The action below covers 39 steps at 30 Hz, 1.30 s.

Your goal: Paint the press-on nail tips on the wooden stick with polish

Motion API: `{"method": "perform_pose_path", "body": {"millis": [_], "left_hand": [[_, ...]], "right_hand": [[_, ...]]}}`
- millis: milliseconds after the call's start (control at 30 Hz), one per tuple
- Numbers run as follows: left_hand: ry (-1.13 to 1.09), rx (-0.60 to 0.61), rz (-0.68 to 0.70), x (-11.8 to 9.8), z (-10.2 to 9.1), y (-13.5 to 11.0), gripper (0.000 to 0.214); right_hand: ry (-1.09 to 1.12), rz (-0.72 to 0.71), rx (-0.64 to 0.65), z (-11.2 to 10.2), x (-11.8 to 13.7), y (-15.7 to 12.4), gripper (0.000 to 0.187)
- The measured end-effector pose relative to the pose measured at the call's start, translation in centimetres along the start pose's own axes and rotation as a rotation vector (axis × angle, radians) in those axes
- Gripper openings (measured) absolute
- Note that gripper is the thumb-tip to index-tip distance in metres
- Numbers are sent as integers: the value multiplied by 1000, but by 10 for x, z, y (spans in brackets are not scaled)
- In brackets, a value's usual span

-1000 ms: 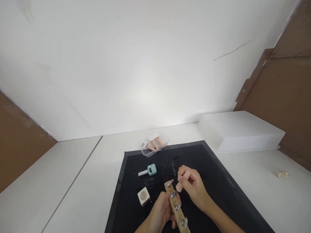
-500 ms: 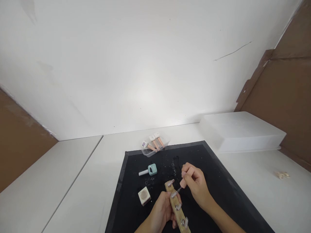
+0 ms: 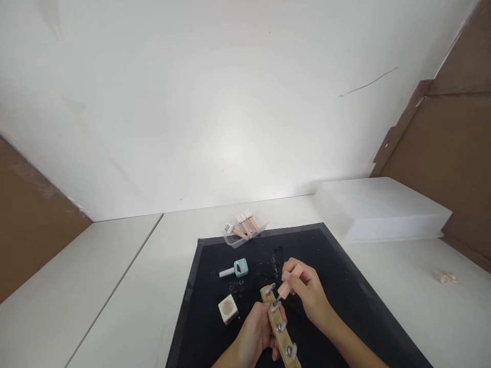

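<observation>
My left hand [image 3: 258,332] is closed around a wooden strip [image 3: 283,337] that carries several nail tips [image 3: 282,326] on small metal mounts. Between the fingers of my right hand [image 3: 307,289] is a nail polish brush [image 3: 286,290] with a pink cap handle. Its dark bristle end meets the second nail tip from the far end, or lies just over it. To the left of the strip stands a small white square bottle [image 3: 228,309] with a round brownish top. A teal bottle with a silver cap [image 3: 240,268] lies on its side beyond it.
A black mat [image 3: 307,245] lies under the work. At its far edge, a clear tray [image 3: 233,242] holds 3 bottles with pink caps. A translucent white bin [image 3: 387,209] stands at the right, with small cream rings [image 3: 445,277] nearer. A white wall [image 3: 230,102] rises behind.
My right hand has shifted slightly left and tilted the brush, bringing its tip over the second nail tip. The left hand and the strip have stayed in place.
</observation>
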<state>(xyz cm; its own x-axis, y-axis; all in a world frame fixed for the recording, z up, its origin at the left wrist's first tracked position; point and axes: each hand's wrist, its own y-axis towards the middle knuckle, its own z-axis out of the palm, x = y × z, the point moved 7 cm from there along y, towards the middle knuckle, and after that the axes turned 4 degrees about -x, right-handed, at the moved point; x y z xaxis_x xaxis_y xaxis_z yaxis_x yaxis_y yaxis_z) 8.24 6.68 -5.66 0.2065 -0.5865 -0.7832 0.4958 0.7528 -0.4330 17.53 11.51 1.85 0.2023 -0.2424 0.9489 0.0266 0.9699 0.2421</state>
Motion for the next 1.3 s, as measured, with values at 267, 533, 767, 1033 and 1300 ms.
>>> {"method": "perform_pose_path", "body": {"millis": [267, 533, 767, 1033, 1300], "left_hand": [[-30, 22, 24, 0, 1, 1, 42], [-19, 17, 8, 2, -2, 1, 39], [-19, 12, 17, 1, -1, 0, 39], [-35, 7, 14, 2, -2, 2, 41], [-29, 24, 17, 2, -1, 0, 41]], "right_hand": [[-105, -56, 52, 6, 9, -1, 29], [-50, -69, -53, -3, 8, 4, 31], [-50, 27, 69, 5, 5, 1, 25], [-106, 26, 68, 7, 5, 2, 24], [-113, 34, -89, -3, 2, 5, 28]]}}
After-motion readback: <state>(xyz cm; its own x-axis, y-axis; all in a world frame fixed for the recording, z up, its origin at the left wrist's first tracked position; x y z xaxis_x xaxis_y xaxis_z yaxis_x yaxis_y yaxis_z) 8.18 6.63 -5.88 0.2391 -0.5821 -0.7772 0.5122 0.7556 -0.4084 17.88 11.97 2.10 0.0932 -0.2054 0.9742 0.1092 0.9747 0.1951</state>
